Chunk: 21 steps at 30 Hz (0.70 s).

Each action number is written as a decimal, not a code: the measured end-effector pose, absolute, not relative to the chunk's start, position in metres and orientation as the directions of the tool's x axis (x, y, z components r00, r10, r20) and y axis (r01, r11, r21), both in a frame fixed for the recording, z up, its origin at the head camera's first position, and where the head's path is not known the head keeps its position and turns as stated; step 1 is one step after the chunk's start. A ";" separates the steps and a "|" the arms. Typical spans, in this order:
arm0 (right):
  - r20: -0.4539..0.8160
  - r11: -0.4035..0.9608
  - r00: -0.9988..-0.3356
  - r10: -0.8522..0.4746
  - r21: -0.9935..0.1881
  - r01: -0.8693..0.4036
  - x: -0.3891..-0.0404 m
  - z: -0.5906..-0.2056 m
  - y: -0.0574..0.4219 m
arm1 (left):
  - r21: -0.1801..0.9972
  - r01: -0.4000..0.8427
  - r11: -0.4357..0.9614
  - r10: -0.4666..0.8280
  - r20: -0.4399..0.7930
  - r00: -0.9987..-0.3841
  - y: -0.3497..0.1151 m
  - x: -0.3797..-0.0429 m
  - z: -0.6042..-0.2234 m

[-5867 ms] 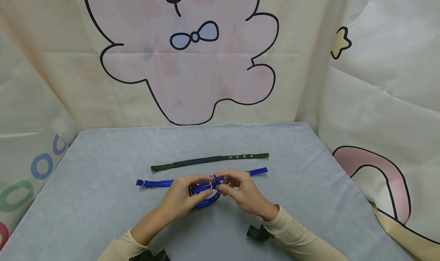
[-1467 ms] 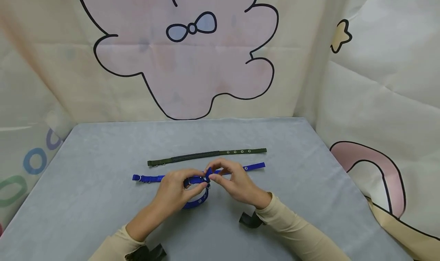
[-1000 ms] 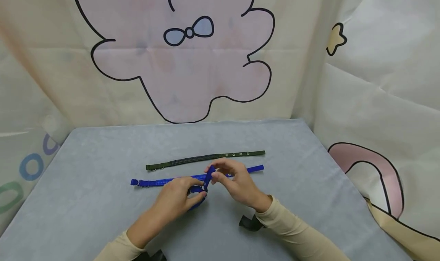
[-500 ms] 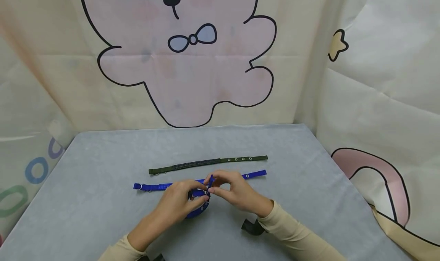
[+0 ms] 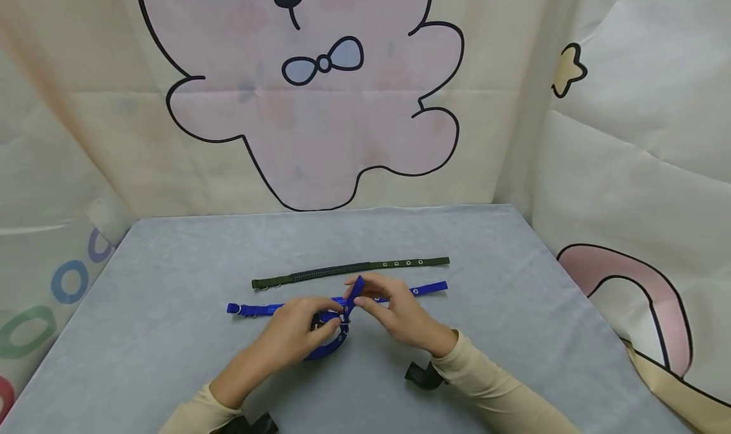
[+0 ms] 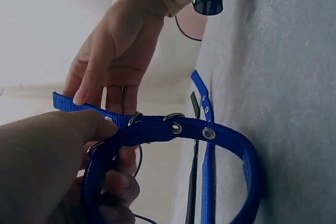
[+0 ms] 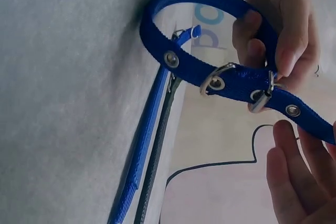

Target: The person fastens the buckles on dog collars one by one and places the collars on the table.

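A blue collar (image 5: 328,350) is bent into a loop above the table, held by both hands. My left hand (image 5: 297,327) pinches it at the metal buckle (image 7: 262,99), thumb on one side and fingers on the other. The strap runs through the buckle, and its tail (image 5: 355,289) points up to the right. My right hand (image 5: 405,315) pinches that tail between thumb and fingers. Metal eyelets (image 6: 208,133) show along the band, and a D-ring (image 7: 206,81) sits around it near the buckle.
Behind the hands a second blue collar (image 5: 251,309) lies stretched out on the grey cloth-covered table (image 5: 183,256), partly hidden by them. Farther back lies a dark green collar (image 5: 331,271), also flat. Printed curtains (image 5: 502,136) stand behind and at both sides.
Across the earlier frames the right hand works at the tail by the buckle. Since half a second ago it has lifted slightly, and more of the tail shows, standing up.
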State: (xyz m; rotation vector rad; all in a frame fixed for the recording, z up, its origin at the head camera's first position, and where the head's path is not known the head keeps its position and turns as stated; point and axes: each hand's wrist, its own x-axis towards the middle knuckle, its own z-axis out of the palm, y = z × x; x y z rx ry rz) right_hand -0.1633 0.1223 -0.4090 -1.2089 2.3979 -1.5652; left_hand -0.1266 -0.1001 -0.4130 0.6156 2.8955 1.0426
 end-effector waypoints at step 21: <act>0.359 0.057 -0.745 -0.562 -0.882 -0.468 -0.175 -0.409 0.131 | 0.762 0.408 0.502 0.324 0.271 -0.906 -0.100 -0.131 -0.414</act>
